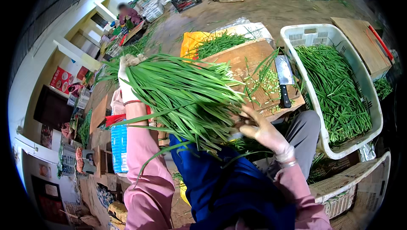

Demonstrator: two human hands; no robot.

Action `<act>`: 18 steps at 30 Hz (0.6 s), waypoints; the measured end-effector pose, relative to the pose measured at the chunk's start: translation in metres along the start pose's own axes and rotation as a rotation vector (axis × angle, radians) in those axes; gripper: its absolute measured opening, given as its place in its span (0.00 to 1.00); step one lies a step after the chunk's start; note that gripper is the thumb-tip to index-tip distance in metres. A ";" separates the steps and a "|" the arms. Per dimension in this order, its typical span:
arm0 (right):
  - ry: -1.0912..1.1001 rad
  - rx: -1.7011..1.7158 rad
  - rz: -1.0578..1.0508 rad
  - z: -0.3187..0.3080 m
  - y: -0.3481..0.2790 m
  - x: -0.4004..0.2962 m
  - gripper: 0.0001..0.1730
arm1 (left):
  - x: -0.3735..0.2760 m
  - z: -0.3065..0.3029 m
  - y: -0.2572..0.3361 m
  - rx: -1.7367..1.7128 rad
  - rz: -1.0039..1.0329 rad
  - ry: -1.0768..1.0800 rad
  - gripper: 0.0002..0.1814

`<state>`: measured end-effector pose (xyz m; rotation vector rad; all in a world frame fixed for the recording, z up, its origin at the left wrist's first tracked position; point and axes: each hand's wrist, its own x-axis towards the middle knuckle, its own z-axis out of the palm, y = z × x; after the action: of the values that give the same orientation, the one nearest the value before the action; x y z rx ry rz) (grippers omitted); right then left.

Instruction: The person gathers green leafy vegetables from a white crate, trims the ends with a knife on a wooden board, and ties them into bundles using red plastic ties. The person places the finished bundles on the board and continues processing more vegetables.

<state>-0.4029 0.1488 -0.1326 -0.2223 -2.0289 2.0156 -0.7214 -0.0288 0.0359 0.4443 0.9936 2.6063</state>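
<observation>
My left hand [132, 61], in a whitish glove, is closed around the leafy side of a large bunch of long green leafy stalks, perhaps garlic chives [184, 93]. Gloved too, my right hand [256, 126] is at the bunch's cut-end side, fingers partly spread; whether they hold any stalks cannot be told. The pale stalk ends point at a wooden cutting board [254, 50], where short cut pieces [268, 79] lie scattered. A cleaver [284, 77] with a black handle rests on the board's right side, its handle towards me.
Right of the board stands a white plastic crate [316, 115] full of green stalks. More greens [219, 45] lie behind the board by a yellow bag [192, 41]. Another crate [346, 179] is at the lower right. A person [128, 15] sits farther back, among crates and greens.
</observation>
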 end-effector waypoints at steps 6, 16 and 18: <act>-0.054 0.789 0.026 0.022 -0.035 0.034 0.26 | -0.006 0.036 -0.007 0.153 -0.018 -0.159 0.16; -0.206 0.389 0.043 0.019 0.013 0.008 0.17 | 0.000 0.009 0.008 0.005 -0.191 -0.222 0.12; -0.295 0.245 0.070 -0.006 0.017 -0.010 0.10 | -0.004 0.003 0.002 0.045 -0.074 -0.298 0.12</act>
<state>-0.3929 0.1520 -0.1507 0.0579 -1.9282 2.4388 -0.7170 -0.0303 0.0383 0.7653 0.9482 2.3660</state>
